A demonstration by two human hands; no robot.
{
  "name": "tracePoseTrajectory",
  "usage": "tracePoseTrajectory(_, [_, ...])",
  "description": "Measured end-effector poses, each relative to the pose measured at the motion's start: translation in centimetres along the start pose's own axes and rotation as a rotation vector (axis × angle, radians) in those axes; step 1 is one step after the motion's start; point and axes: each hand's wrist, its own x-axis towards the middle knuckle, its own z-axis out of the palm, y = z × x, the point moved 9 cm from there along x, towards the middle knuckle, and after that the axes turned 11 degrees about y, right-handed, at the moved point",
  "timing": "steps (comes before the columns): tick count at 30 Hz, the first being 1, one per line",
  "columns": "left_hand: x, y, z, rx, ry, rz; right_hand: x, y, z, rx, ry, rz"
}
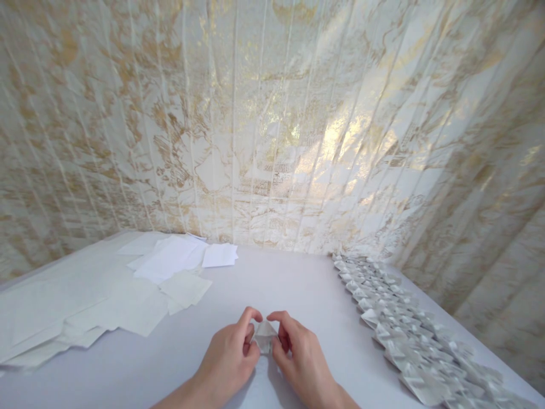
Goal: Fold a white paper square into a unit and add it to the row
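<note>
A small folded white paper piece [264, 336] sits low over the white table [298, 284], held between both hands. My left hand [232, 355] pinches its left side with thumb and forefinger curled. My right hand [298, 355] pinches its right side the same way. The fingertips of the two hands almost meet above the paper's pointed top. Most of the paper's lower half is hidden behind my fingers.
Loose white paper sheets [170, 267] lie scattered over the left and back of the table. Several finished folded paper pieces [409, 335] lie in overlapping rows along the right edge. A cream and gold crinkled curtain [272, 113] hangs behind and to the right.
</note>
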Motion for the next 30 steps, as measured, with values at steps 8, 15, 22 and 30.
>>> tracePoseTrajectory(8, [-0.6, 0.5, 0.6, -0.063, -0.029, 0.025, 0.3, -1.4, 1.3, -0.397, -0.075, -0.275])
tracePoseTrajectory(15, [-1.1, 1.8, -0.2, -0.293, -0.027, 0.091, 0.3, -2.3, -2.6, -0.471, -0.050, -0.243])
tracePoseTrajectory(22, [-0.4, 0.8, -0.2, -0.261, -0.020, 0.046, -5.1, 0.5, -15.3, -0.584, 0.068, -0.204])
tracePoseTrajectory(30, [-0.3, 0.4, -0.2, -0.286, 0.011, 0.028, -11.2, 9.0, -20.7, -0.770, 0.099, -0.153])
